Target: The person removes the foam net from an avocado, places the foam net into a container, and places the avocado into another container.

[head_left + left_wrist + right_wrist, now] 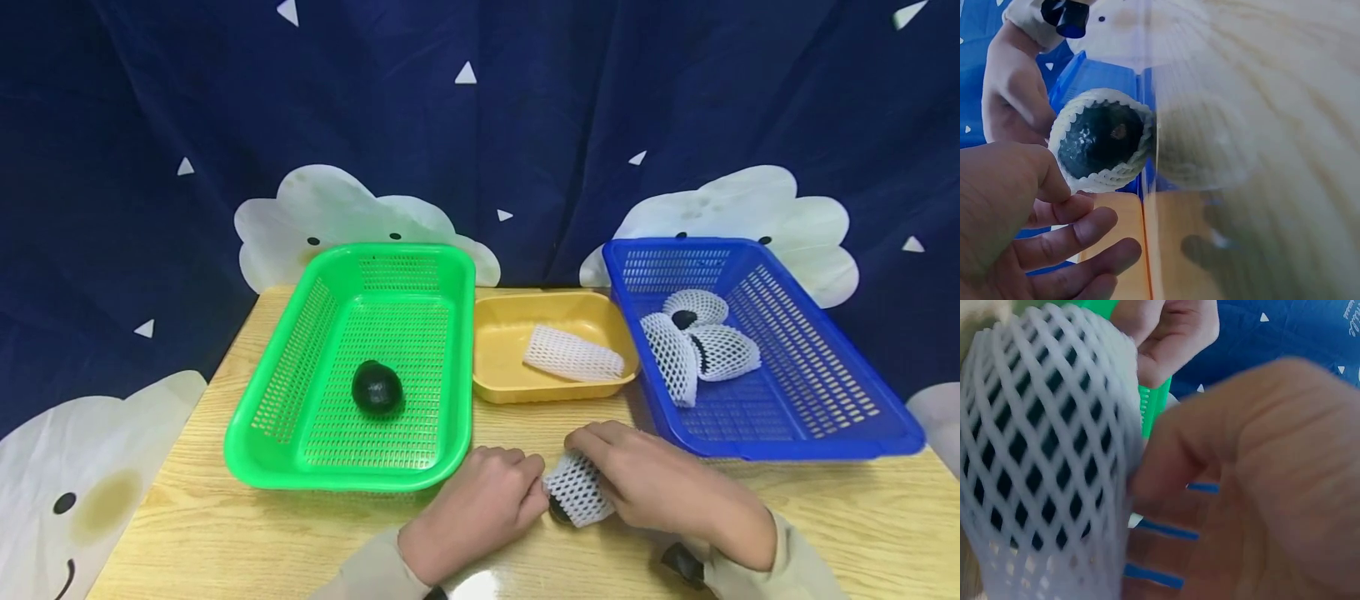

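A dark avocado (pixel 557 509) sits partly inside a white foam net sleeve (pixel 579 489), low over the table's front part. My left hand (pixel 491 500) pinches the sleeve's open rim on the left side. From the other side, my right hand (pixel 648 479) grips the sleeve between thumb and fingers. In the left wrist view the avocado's bare end (pixel 1104 140) shows within the scalloped rim, and the left hand's other fingers (pixel 1079 237) spread loosely. The right wrist view shows the net (pixel 1047 425) stretched over the dark fruit, its lower end hanging slack.
A green basket (pixel 461 333) at left holds a bare avocado (pixel 377 388). An orange-yellow tray (pixel 498 333) holds an unfilled foam net sleeve (pixel 570 354). The blue basket (pixel 810 454) at right contains three netted avocados (pixel 723 352). A dark blue curtain (pixel 540 125) hangs behind.
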